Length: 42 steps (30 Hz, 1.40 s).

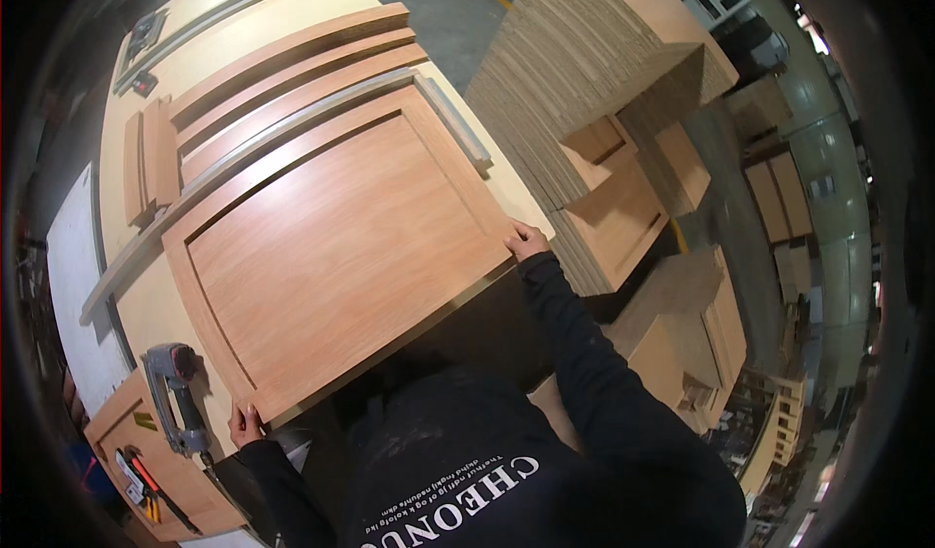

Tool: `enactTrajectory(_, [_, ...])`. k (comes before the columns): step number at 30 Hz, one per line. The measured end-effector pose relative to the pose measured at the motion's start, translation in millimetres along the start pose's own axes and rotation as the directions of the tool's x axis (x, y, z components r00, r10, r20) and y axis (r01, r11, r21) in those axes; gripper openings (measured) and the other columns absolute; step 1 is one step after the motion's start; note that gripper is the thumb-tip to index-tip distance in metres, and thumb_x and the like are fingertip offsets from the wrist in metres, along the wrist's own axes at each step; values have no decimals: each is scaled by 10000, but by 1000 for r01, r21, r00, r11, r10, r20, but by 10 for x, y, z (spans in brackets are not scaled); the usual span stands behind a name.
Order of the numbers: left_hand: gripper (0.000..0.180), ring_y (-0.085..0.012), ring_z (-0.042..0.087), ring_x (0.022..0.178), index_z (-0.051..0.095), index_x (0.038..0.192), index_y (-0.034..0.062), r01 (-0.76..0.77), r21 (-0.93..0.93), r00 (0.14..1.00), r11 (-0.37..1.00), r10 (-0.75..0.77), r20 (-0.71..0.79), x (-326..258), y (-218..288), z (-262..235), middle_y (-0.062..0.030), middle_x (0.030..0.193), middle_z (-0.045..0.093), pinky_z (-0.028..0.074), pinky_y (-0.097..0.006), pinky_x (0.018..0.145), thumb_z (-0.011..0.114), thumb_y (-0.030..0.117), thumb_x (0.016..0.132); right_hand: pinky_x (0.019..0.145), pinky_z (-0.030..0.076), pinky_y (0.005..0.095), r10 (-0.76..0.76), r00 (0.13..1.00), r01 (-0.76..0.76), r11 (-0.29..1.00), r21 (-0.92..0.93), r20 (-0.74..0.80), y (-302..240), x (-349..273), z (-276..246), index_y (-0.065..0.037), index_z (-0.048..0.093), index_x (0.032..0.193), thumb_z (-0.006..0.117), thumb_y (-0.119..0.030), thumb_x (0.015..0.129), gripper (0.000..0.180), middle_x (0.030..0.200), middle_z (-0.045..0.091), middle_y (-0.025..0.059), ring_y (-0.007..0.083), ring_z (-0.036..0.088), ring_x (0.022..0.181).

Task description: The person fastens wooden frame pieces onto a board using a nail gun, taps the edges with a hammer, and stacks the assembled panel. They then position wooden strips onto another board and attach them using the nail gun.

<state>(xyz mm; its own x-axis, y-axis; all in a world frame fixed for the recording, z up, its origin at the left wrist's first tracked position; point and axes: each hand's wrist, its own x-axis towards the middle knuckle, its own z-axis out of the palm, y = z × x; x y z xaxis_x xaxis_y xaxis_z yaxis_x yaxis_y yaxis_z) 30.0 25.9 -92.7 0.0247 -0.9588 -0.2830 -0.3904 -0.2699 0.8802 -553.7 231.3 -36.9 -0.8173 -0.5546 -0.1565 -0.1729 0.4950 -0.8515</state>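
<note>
A framed wooden cabinet door (331, 236) lies flat at the near side of the pale workbench (156, 304), its near edge toward my body. My left hand (246, 423) pinches its near left corner. At the near right corner, my right hand (528, 240) is closed on the edge. Both thumbs show on the near edge; the fingers beneath are partly hidden. Along the door's far edge runs a long grey strip (258, 144), and a shorter grey strip (453, 124) lies by its right side. Left of the door rests a nail gun (177, 402).
Wooden rails (292, 56) lie beyond the long strip. Shorter wooden pieces (153, 158) sit at the left. Orange-handled hand tools (146, 480) rest on another wooden panel (200, 499) at lower left. A tall stack of boards (555, 71) stands right of the bench, with more stacked boards (672, 324) nearer me.
</note>
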Motion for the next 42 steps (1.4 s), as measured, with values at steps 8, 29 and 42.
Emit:
enactTrajectory(8, [366,-101,526,792,563,1119,-7,227,212,968,951,-244,56,-20,152,-307,-40,908,559,435,-229,672,643,176,813,720,474,280,176,983,-168,973,-157,40,38,78,67,-22,575,1116,631,-117,710,420,893,649,63,135,588,772])
enactTrajectory(29, [452,-133,555,857,508,1209,3,126,-133,991,983,-131,-26,-326,555,185,-59,1000,514,439,-232,760,617,22,771,871,433,275,124,983,-155,954,255,133,943,458,-222,31,435,1253,546,21,800,467,1174,535,122,187,540,1020])
enactTrajectory(42, [457,-173,542,915,535,1187,20,81,-122,974,989,-105,-199,-332,403,292,-93,1047,476,442,-277,819,662,73,752,861,439,280,159,976,-191,954,229,151,816,400,-223,36,458,1223,565,-1,808,430,1139,548,115,182,546,992])
